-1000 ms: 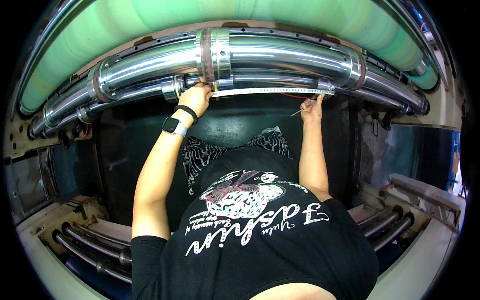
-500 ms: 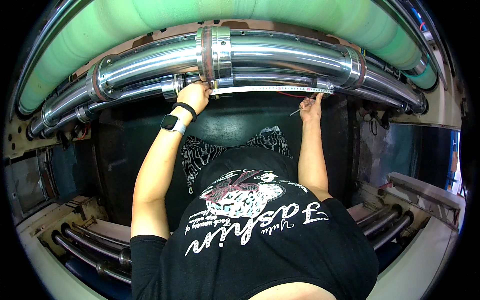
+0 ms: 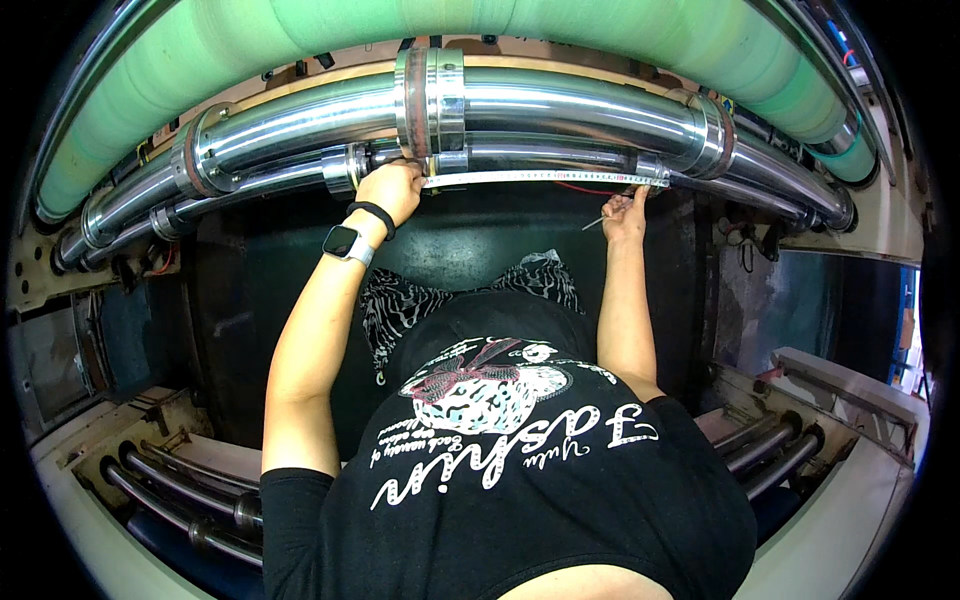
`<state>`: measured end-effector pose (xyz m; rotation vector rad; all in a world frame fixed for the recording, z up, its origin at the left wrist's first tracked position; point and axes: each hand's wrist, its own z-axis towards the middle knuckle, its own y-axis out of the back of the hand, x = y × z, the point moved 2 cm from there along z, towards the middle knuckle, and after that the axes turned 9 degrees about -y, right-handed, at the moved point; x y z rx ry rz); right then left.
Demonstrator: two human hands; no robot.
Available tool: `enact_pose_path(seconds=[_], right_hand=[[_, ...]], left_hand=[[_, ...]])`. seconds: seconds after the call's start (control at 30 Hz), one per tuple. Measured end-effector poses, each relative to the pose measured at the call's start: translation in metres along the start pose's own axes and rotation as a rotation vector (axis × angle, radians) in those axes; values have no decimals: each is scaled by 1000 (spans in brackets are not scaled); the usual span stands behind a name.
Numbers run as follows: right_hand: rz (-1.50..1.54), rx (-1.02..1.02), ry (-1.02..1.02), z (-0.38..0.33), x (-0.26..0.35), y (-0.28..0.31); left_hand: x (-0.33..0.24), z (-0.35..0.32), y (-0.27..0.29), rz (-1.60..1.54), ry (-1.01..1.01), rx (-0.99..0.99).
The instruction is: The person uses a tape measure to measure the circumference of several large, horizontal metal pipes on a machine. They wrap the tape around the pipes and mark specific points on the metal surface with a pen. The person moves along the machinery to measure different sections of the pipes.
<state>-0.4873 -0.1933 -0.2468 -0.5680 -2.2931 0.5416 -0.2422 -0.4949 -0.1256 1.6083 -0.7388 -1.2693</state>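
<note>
A pale measuring tape [image 3: 540, 178] is stretched level along the lower steel roller [image 3: 540, 155], just under the thick polished roller [image 3: 560, 105] and its ringed collar [image 3: 432, 98]. My left hand [image 3: 390, 190] is closed on the tape's left part below that collar; a smart watch and a black band sit on its wrist. My right hand [image 3: 628, 212] pins the tape's right end near a smaller collar [image 3: 650, 165] and also holds a thin pen-like tool that points left.
A big green roller [image 3: 480, 40] arches over the steel ones. Below the hands is a dark recess in the machine [image 3: 480, 235]. More steel rods lie low at the left [image 3: 170, 480] and right [image 3: 770, 450]. Cream machine frames flank both sides.
None of note: both hands stay on the tape, with only a slight shift of the view.
</note>
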Motion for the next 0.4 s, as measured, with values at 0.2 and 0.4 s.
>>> enact_pose_path(seconds=[0.2, 0.4], right_hand=[[-5, 24, -9, 0, 1, 0], [22, -45, -15, 8, 1, 6]], left_hand=[[1, 1, -1, -9, -7, -15], [-2, 1, 4, 3, 16, 18]])
